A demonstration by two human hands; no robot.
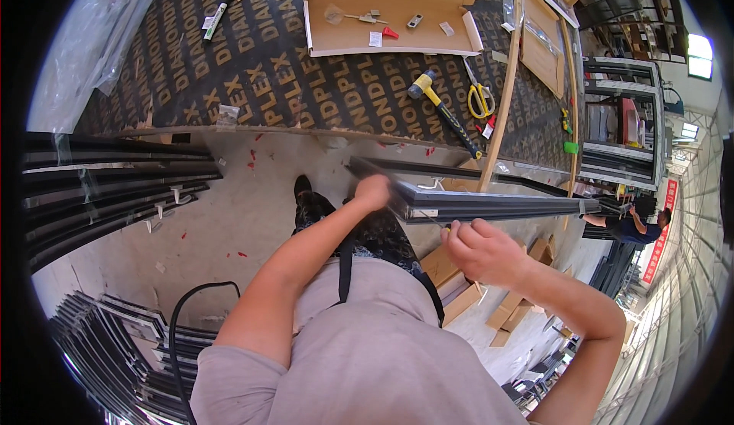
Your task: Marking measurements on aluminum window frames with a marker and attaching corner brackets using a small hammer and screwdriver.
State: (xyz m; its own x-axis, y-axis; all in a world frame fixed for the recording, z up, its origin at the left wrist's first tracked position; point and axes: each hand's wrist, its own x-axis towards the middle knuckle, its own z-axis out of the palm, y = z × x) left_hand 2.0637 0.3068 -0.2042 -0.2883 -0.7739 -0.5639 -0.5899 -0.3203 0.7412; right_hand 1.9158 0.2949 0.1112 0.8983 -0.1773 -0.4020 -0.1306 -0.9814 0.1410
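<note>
My left hand point(373, 192) is closed around the near corner of a dark grey metal frame point(505, 208), which looks like a window sash. This corner is slightly blurred. The frame stretches away to the right, below the table's edge. A small light piece point(425, 213) sits in its side near the end. My right hand point(485, 250) is closed, fingertips pinched, just below that end. From the fingers a thin shaft point(433, 219), like a screwdriver's, points toward the light piece. Its handle is mostly hidden in my palm; whether the tip touches the frame is unclear.
On the dark printed board table point(260, 92) lie a mallet point(443, 111), yellow scissors point(480, 97), a marker point(219, 16) and an open cardboard box point(382, 39) with small parts. Frame bars point(115, 195) stack at left. Cartons point(520, 310) lie right; a person point(638, 224) stands beyond.
</note>
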